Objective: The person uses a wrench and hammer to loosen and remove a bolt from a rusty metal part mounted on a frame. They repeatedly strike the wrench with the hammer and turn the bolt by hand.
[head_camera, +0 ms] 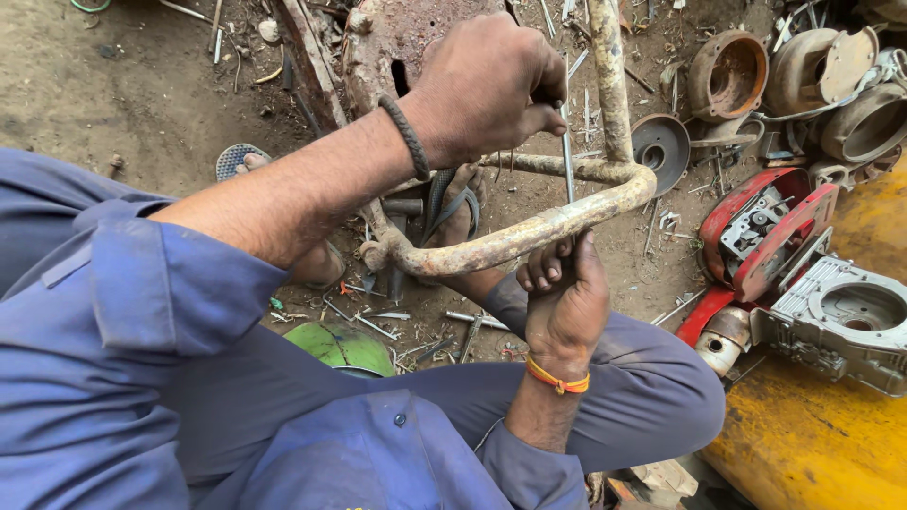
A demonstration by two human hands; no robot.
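Two hands, left hand [487, 85] and right hand [565, 297], on a rusty, perhaps yellow-painted bent pipe [529, 236].

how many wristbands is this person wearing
2: a dark braided band on the left wrist, an orange thread band on the right wrist. Sleeves may hide more.

no packages, labels, signs or screens anywhere here; just bare rusty metal, scrap parts and dirt all round

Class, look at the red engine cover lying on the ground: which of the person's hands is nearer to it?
Right. The right hand grips the rusty bent pipe just beside the red engine cover; the left hand is higher and farther away.
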